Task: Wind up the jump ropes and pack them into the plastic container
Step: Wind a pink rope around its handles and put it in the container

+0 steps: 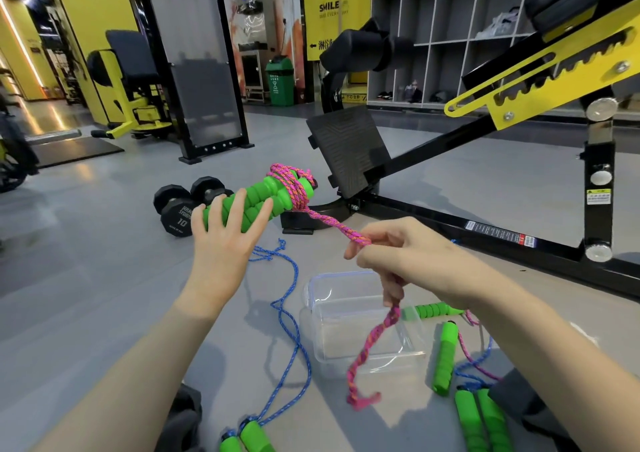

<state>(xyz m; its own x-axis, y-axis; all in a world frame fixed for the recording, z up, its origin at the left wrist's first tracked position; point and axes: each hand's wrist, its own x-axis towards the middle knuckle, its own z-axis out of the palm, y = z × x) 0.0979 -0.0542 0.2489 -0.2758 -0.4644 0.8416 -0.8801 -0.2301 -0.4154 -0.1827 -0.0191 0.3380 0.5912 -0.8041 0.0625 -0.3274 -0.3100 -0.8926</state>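
Gym floor [104,278], dumbbells [178,211] behind; right fingers [398,240] pinch pink rope [329,223], left fingers [236,209] clasp handles [266,188].

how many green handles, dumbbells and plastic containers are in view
green handles: 8 (2 gripped in the left hand, wound with the pink rope that the right hand pinches)
dumbbells: 2
plastic container: 1
total: 11
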